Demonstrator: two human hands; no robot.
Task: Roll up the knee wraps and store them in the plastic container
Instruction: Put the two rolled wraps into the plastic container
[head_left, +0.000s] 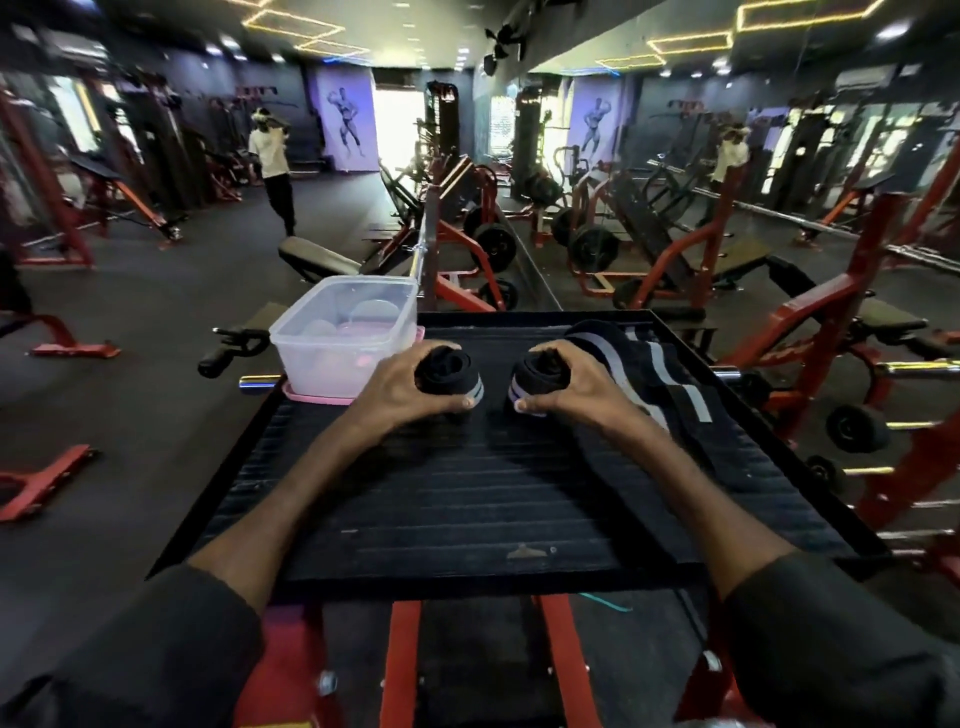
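Head view shows both hands on a black ribbed bench (467, 493). The left hand (410, 387) curls its fingers and thumb round the left roll (449, 374), a black knee wrap with a grey stripe. The right hand (566, 384) grips the right roll (535, 382) the same way. Both rolls sit on the bench near its middle. The clear plastic container (311, 343) stands just beside the left hand, on a pink lid (311, 397).

The wraps look soft, light and springy, so a roll will likely loosen unless it is pinched across its outer turn and tail end. A loose wrap (654, 374) lies flat behind the right hand. Whether it joins the right roll is hidden by the fingers, and what lies inside the container is too hazy to name.
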